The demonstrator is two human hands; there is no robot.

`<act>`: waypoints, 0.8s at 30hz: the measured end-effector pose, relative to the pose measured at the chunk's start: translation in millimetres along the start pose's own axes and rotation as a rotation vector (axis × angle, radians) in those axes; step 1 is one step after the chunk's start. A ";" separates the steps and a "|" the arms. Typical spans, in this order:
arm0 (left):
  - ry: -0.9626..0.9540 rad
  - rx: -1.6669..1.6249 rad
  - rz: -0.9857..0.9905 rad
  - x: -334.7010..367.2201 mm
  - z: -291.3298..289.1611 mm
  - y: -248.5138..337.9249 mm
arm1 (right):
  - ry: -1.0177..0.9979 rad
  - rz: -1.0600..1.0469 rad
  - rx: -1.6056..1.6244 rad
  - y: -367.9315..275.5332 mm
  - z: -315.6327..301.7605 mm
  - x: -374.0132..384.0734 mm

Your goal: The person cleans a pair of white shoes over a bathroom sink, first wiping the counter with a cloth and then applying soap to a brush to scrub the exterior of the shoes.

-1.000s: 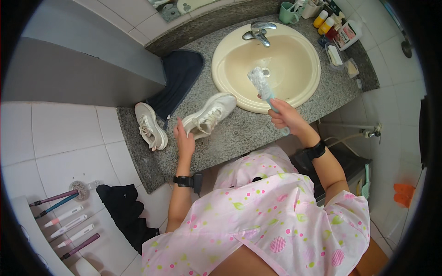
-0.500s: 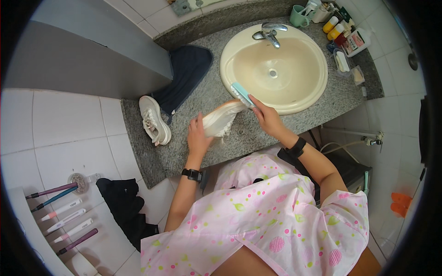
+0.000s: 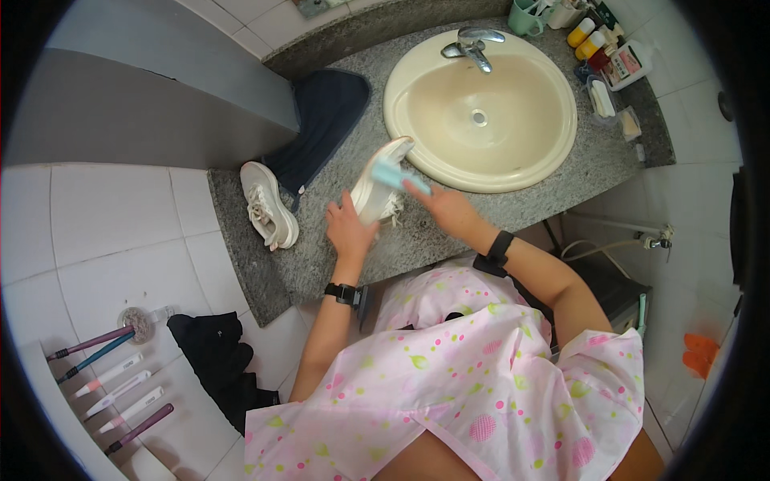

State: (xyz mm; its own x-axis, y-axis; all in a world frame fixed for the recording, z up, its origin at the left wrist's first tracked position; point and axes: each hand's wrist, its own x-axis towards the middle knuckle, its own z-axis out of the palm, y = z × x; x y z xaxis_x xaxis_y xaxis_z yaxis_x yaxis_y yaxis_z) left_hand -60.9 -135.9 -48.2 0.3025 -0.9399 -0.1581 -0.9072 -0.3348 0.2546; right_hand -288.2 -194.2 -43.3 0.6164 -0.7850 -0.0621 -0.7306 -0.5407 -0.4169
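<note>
My left hand [image 3: 350, 231] grips a white sneaker [image 3: 370, 192] by its heel end, over the counter just left of the sink. The shoe is tilted on its side, toe toward the basin, its laces facing right. In my right hand [image 3: 451, 212] is a light blue scrub brush [image 3: 397, 176], slightly blurred, held against or just over the shoe's side. The brush's bristles are hidden. The matching white sneaker [image 3: 269, 207] rests on the counter at the left, beside a dark navy cloth [image 3: 329, 120].
A cream oval sink [image 3: 561, 120] with a chrome faucet [image 3: 473, 48] is set in the grey granite counter [image 3: 313, 264]. Bottles, a green cup [image 3: 525, 18] and a soap dish [image 3: 600, 100] stand at the back right. A grey partition [image 3: 152, 104] borders the left; black cloth [image 3: 212, 353] hangs below.
The brush has moved left from the shoe's toe to its side, along with my right hand. The held sneaker has turned, so its toe points farther up.
</note>
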 end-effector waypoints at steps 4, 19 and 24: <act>0.025 0.018 -0.018 0.0 -3.2 4.6 | -0.031 0.012 0.008 5.5 -6.6 8.2; -0.006 0.058 -0.016 -1.2 -4.9 9.6 | 0.092 0.012 0.115 2.4 14.8 9.7; -0.002 0.091 0.012 -3.7 -4.3 9.4 | 0.333 0.124 0.264 12.3 21.5 21.8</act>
State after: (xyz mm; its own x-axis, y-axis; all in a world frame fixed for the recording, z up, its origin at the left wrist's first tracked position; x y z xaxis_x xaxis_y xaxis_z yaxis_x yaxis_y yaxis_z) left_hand -69.3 -135.8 -41.1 0.2908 -0.9437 -0.1575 -0.9336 -0.3159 0.1691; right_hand -277.5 -211.5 -69.4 0.3691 -0.9170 0.1510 -0.6662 -0.3743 -0.6451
